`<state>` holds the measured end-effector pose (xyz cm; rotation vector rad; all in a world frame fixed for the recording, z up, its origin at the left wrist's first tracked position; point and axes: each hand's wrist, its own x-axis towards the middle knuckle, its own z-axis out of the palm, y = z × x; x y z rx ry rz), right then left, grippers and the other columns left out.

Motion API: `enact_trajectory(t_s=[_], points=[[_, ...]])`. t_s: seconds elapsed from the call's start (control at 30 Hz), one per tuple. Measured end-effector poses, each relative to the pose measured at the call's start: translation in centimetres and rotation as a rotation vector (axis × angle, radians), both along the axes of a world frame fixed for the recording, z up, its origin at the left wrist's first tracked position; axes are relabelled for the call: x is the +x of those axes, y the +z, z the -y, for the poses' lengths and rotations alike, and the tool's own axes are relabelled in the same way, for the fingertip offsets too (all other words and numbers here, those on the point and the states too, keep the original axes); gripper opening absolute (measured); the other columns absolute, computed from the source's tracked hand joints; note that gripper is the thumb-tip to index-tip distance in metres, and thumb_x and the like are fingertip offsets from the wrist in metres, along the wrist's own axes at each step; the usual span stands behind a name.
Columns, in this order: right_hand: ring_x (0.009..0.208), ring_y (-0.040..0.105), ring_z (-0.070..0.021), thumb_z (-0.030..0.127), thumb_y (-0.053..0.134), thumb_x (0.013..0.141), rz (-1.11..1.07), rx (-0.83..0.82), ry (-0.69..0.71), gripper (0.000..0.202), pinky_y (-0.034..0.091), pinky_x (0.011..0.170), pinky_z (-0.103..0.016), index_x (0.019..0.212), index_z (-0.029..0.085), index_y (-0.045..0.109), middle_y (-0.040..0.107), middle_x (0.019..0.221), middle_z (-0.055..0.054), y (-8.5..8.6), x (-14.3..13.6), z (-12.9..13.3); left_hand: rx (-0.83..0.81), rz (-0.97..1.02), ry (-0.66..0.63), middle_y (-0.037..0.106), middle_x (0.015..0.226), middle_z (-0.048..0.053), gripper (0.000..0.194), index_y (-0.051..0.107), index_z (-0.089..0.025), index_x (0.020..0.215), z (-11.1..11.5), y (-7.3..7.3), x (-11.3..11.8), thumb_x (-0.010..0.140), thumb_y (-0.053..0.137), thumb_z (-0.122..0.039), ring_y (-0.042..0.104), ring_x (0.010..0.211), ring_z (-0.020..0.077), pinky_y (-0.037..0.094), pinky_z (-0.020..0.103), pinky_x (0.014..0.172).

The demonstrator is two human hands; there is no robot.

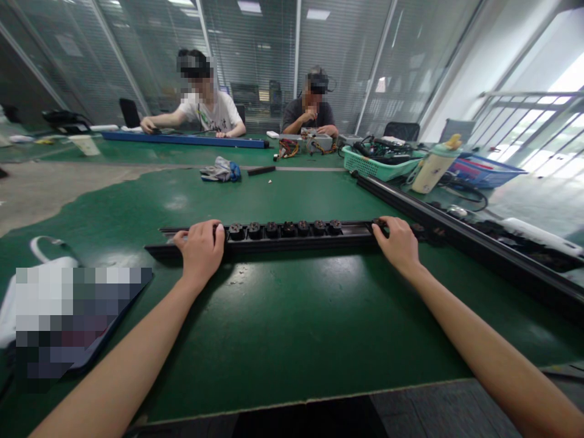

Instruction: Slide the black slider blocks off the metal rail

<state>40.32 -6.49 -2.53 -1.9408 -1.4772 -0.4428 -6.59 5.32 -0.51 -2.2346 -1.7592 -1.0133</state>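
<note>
A long black rail [296,244] lies crosswise on the green table in front of me. Several round black socket-like modules [272,230] sit in a row in its open channel. My left hand [201,246] is closed over the rail near its left end, fingers bent over the far side. At the right end of the channel, my right hand [396,243] pinches a small black part [382,225] between thumb and fingers. That part is mostly hidden, so I cannot tell whether it is a loose module. A bare stretch of channel separates it from the row.
A longer black rail [456,230] runs diagonally at the right. Behind it stand a green basket [374,165] of cables and a cream bottle [433,170]. Gloves [221,170] lie farther back. Two people sit across the table, one by a blue bar [182,140].
</note>
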Motion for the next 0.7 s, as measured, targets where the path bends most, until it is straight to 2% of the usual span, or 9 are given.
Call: enact_trajectory(t_s=[0.7], points=[[0.110, 0.063, -0.0362, 0.045, 0.049, 0.100, 0.002, 0.017, -0.029, 0.040, 0.053, 0.097, -0.053, 0.114, 0.016, 0.072, 0.074, 0.115, -0.022, -0.06, 0.46, 0.01, -0.021, -0.002, 0.003, 0.075, 0.132, 0.019, 0.046, 0.068, -0.021, 0.123, 0.13, 0.11, 0.02, 0.107, 0.030, -0.043, 0.062, 0.130, 0.0360, 0.029, 0.056, 0.113]])
